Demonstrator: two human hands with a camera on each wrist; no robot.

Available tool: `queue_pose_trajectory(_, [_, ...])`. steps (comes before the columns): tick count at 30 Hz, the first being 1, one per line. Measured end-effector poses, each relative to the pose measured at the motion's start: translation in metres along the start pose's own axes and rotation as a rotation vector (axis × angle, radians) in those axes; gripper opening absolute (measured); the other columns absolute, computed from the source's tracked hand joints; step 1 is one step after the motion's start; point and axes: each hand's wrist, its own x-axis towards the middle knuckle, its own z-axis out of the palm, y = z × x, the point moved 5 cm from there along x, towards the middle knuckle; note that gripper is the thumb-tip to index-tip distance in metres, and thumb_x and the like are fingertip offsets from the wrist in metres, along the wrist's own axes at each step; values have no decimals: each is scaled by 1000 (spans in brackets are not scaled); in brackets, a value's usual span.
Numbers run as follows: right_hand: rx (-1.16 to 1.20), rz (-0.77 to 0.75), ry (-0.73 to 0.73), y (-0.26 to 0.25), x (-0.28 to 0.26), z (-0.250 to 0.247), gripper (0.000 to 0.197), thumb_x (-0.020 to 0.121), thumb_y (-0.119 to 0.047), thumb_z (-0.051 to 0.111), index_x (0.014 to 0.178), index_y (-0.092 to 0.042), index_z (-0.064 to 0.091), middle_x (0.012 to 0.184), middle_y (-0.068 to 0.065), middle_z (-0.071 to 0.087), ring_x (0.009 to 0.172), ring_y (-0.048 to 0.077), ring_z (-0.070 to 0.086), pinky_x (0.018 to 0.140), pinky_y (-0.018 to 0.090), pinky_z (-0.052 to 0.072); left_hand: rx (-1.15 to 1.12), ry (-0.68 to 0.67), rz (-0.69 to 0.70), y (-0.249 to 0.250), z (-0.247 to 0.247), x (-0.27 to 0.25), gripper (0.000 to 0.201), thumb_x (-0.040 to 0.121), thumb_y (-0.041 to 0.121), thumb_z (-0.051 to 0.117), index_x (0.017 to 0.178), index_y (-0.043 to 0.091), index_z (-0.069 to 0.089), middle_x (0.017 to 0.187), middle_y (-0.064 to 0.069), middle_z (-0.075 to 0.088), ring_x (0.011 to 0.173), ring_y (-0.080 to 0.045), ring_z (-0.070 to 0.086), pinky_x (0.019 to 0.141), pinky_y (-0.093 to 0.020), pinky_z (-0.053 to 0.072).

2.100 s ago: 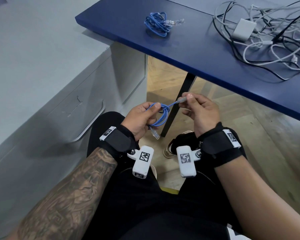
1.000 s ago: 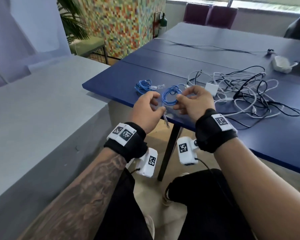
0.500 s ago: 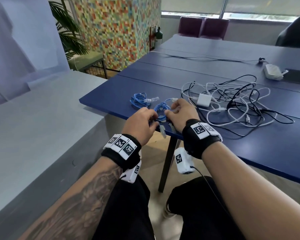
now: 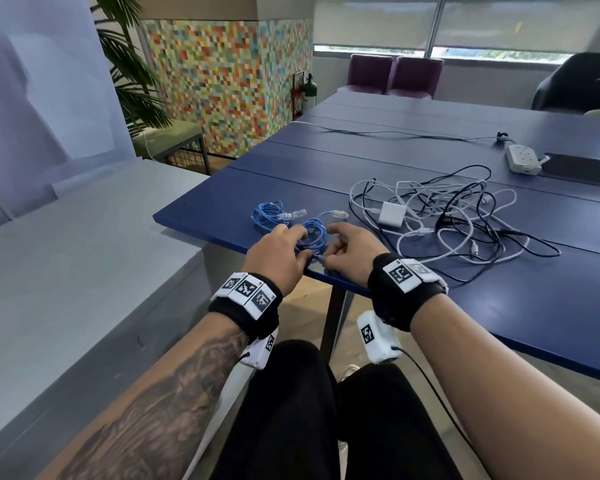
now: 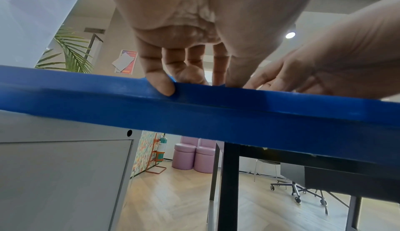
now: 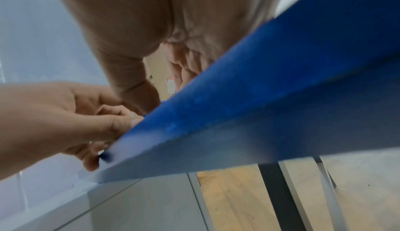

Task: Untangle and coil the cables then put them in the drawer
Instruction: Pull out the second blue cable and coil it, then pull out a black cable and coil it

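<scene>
Head view: left hand (image 4: 278,258) and right hand (image 4: 351,252) pinching blue coil (image 4: 313,237) at table (image 4: 551,299) near edge, six o'clock of tangled pile (image 4: 447,220); loose grip likely springing loops, dangling plug slipping off.

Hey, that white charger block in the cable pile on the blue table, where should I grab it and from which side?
Pinch the white charger block by its two flat side faces, coming straight down from above. It lies flat on the blue table with cable pile loops around it, so a sideways approach would likely snag.
</scene>
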Motion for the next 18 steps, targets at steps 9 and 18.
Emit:
queue_pose_trajectory(9, [43, -67, 130, 3, -3, 1, 48, 82, -18, 74, 127, -25, 57, 103, -10, 66, 86, 6, 60, 87, 24, 52, -93, 82, -57, -16, -6, -9, 40, 90, 28, 59, 127, 26, 45, 117, 1, 45, 92, -22, 57, 72, -34, 46])
queue_pose_trajectory(18, [138, -134, 221, 8, -21, -57, 18, 85, -18, 72, 102, -21, 67, 96, -4, 70, 90, 17, 66, 87, 31, 54, -205, 78, 145, 53, -20, 18, 19, 89, 32, 59, 106, 26, 55, 96, 7, 49, 81, -12, 53, 73, -33, 47])
